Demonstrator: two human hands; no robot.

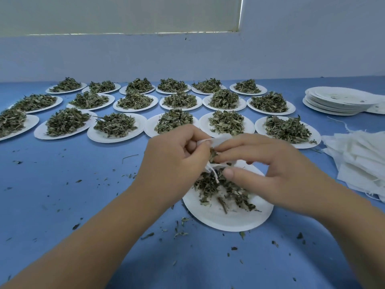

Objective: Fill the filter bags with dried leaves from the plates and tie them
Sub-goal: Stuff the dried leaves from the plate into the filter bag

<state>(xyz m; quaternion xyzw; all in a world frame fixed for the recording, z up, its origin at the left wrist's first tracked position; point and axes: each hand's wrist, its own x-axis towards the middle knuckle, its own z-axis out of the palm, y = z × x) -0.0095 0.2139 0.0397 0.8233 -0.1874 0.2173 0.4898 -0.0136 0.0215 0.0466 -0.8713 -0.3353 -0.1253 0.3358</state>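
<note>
My left hand grips the mouth of a white filter bag, held just above a white paper plate in front of me. My right hand pinches dried green leaves at the bag's opening. The bag's white drawstring dangles below my fingers. A thin scatter of dried leaves lies on that plate. Most of the bag is hidden behind my hands.
Three rows of paper plates heaped with dried leaves stretch across the blue table. A stack of empty plates sits at the far right, with a pile of empty filter bags nearer. Leaf crumbs litter the table.
</note>
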